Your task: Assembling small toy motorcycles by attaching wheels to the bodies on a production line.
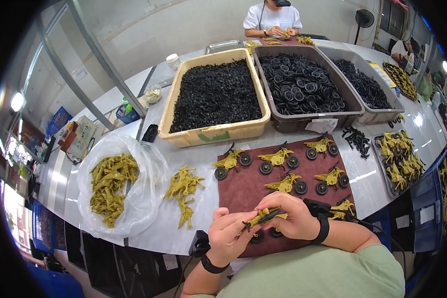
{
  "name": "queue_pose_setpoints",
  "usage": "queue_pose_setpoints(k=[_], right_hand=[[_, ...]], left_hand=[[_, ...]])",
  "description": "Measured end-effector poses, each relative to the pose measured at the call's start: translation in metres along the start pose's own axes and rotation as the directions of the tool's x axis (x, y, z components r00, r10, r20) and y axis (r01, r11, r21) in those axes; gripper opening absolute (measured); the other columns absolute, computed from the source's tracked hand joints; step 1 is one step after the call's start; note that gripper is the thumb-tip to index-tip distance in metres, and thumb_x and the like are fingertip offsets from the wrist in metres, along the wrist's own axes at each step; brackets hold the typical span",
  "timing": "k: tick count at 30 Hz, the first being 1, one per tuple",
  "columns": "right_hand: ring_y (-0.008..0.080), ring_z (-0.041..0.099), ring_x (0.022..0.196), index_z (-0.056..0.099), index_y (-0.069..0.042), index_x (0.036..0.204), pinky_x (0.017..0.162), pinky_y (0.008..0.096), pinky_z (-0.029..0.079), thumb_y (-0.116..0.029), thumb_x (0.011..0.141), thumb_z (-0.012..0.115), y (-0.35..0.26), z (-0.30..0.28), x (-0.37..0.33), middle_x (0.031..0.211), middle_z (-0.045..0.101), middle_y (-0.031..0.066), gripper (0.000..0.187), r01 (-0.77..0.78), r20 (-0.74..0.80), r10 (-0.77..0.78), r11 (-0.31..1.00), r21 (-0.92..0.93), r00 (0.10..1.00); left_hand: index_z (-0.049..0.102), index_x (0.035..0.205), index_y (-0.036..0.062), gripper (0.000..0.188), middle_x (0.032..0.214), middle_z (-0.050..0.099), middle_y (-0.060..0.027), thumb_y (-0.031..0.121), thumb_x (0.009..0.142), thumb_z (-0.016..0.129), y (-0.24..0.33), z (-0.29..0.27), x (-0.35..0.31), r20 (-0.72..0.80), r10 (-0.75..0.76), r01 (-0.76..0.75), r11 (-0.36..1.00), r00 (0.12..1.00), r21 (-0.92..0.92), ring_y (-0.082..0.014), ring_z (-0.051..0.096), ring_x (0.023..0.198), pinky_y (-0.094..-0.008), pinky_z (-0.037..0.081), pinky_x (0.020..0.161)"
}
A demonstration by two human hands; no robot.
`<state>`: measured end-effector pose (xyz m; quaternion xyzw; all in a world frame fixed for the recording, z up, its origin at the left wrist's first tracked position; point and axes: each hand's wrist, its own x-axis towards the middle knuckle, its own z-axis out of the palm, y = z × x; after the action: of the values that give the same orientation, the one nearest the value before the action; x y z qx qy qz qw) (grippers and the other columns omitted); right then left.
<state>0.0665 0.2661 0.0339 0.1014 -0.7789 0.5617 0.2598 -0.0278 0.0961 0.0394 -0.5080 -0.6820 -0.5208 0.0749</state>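
Observation:
My left hand (pixel 228 236) and my right hand (pixel 292 216) pinch a yellow toy motorcycle (pixel 257 220) between them, above the near part of a maroon cloth (pixel 241 196). A black part, seemingly a wheel, shows on it at the right hand's fingertips; the fingers hide much of the rest. On the cloth beyond the hands lie several yellow toy motorcycles (pixel 281 157) with black wheels and handlebars. Another toy motorcycle (pixel 340 208) lies beside my right wrist, and a wheel (pixel 257 236) shows under my hands.
Left of the cloth are loose yellow toy bodies (pixel 184 185) and a plastic bag (pixel 149 169) of more. Behind stand a cream bin (pixel 218 134) of small black parts, a brown bin (pixel 308 118) of wheels and a grey bin (pixel 382 115). A loaded tray (pixel 396 191) lies right. A co-worker (pixel 272 20) sits opposite.

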Motion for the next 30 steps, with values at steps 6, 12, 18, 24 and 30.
queue_pose_setpoints(k=[6, 12, 18, 24, 30], right_hand=[[0.023, 0.06, 0.087, 0.058, -0.002, 0.103, 0.069, 0.0309, 0.05, 0.004, 0.075, 0.069, 0.0, 0.002, -0.005, 0.098, 0.062, 0.0085, 0.031, -0.039, -0.033, 0.039, 0.999, 0.001, 0.999], [0.0239, 0.062, 0.102, 0.056, -0.003, 0.117, 0.087, 0.0323, 0.049, 0.004, 0.085, 0.06, 0.01, -0.009, 0.01, 0.111, 0.06, 0.0095, 0.033, 0.035, 0.087, -0.024, 0.99, -0.136, 0.996], [0.0136, 0.056, 0.108, 0.048, 0.001, 0.126, 0.09, 0.0281, 0.048, -0.013, 0.096, 0.054, 0.015, -0.004, 0.007, 0.118, 0.058, 0.0086, 0.034, -0.685, 0.36, 0.584, 0.597, 0.416, 0.728], [0.0122, 0.06, 0.097, 0.053, 0.0, 0.119, 0.083, 0.0276, 0.049, -0.011, 0.089, 0.064, 0.008, 0.002, 0.011, 0.108, 0.063, 0.0073, 0.034, -0.575, 0.179, 0.548, 0.747, 0.335, 0.817], [0.0132, 0.064, 0.081, 0.06, -0.006, 0.111, 0.07, 0.0262, 0.05, -0.006, 0.082, 0.069, 0.01, 0.009, 0.012, 0.098, 0.066, 0.0072, 0.031, -0.302, 0.054, 0.307, 0.95, -0.085, 0.95]], left_hand=[[0.071, 0.097, 0.0057, 0.027, 0.084, 0.071, -0.0027, 0.013, 0.072, 0.077, 0.002, -0.001, 0.004, 0.027, 0.05, -0.052, 0.998, 0.998, 0.047, -0.0121, 0.057, 0.06, -0.0287, 0.032, 0.066], [0.073, 0.097, 0.0168, 0.033, 0.096, 0.069, -0.0028, 0.016, 0.065, 0.078, -0.013, -0.008, 0.004, 0.074, 0.189, -0.203, 0.901, 0.979, 0.385, -0.018, 0.058, 0.077, -0.0336, 0.034, 0.075], [0.074, 0.098, 0.0301, 0.037, 0.121, 0.051, -0.0048, 0.02, 0.063, 0.079, -0.028, 0.0, -0.015, 0.049, 0.304, -0.267, 0.735, 0.952, 0.623, -0.0335, 0.04, 0.123, -0.0466, 0.036, 0.091], [0.049, 0.134, 0.0098, 0.089, 0.143, 0.034, -0.0216, 0.032, 0.057, 0.089, -0.039, -0.005, -0.009, -0.08, -0.158, 0.124, 0.935, 0.984, -0.331, -0.0343, 0.036, 0.132, -0.0487, 0.029, 0.107], [0.049, 0.125, -0.0056, 0.047, 0.108, 0.066, -0.0161, 0.012, 0.086, 0.068, -0.037, -0.004, -0.012, 0.059, -0.448, 0.412, 0.752, 0.892, -0.515, -0.0176, 0.065, 0.095, -0.0272, 0.051, 0.083]])
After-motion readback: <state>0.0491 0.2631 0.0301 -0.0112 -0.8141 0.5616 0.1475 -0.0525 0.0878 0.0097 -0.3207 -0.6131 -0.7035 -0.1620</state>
